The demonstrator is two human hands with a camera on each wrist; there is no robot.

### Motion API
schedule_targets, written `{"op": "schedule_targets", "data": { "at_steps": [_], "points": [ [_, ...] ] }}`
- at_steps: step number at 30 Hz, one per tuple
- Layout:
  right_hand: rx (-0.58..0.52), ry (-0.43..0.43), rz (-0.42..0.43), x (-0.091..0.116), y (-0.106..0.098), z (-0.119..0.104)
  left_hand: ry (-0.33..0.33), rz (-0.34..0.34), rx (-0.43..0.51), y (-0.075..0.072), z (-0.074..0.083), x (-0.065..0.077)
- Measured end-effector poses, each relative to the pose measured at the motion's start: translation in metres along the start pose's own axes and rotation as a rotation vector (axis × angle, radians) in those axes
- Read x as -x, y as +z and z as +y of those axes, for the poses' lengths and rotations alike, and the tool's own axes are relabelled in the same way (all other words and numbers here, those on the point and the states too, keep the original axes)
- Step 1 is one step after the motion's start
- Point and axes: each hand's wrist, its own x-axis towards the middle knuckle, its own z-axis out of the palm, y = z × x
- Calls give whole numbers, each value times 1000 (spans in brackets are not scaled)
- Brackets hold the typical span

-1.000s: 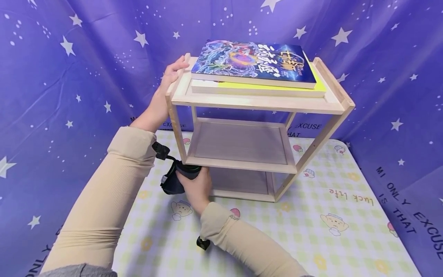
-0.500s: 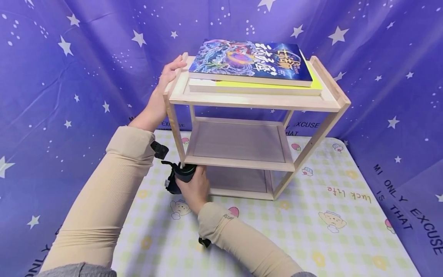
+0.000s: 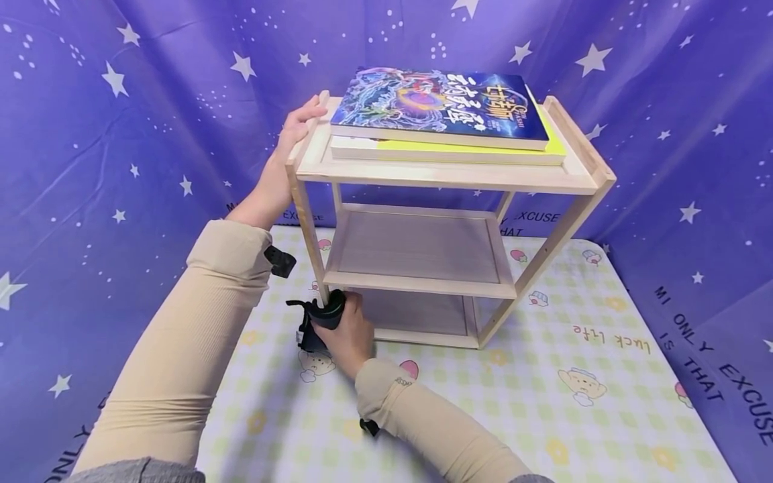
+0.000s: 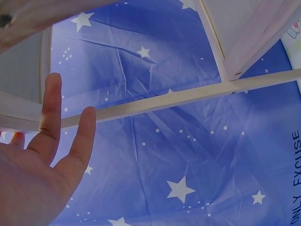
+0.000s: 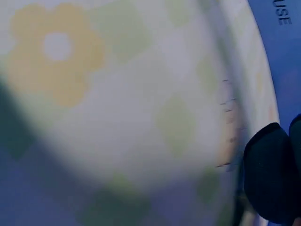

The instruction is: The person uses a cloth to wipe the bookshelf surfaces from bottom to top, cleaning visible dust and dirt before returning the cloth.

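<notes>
A light wooden three-tier shelf (image 3: 447, 176) stands on the table. My left hand (image 3: 296, 131) rests on the top of its left side, fingertips over the rail. In the left wrist view, two fingers of the left hand (image 4: 37, 174) are straight and spread. Low by the left front leg, my right hand (image 3: 347, 335) grips a black fabric thing with a strap and small white tag (image 3: 314, 329); its kind cannot be told. The right wrist view shows two dark rounded padded parts (image 5: 270, 174) at the right edge; the hand is mostly out of frame.
A blue illustrated book (image 3: 447, 111) lies on a yellow-covered book (image 3: 483, 155) on the top tier. The middle tier (image 3: 417, 245) and bottom tier (image 3: 417, 312) sit below. A checked cloth (image 3: 483, 409) covers the table; a purple starry curtain (image 3: 199, 100) hangs behind.
My right hand and the black thing have shifted slightly right and down, nearer the shelf's left front leg. My left hand stays on the rail. The books have not moved on the shelf.
</notes>
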Motion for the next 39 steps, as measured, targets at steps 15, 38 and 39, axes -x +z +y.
{"op": "schedule_targets", "data": {
  "at_steps": [15, 38, 39],
  "points": [
    [80, -11, -197, 0, -2, 19, 32, 1, 26, 1, -1, -1],
    [63, 90, -426, -13, -43, 25, 11, 15, 19, 1, -1, 0],
    [74, 90, -424, -13, -47, 25, 14, 13, 16, 1, -2, 0]
  ]
}}
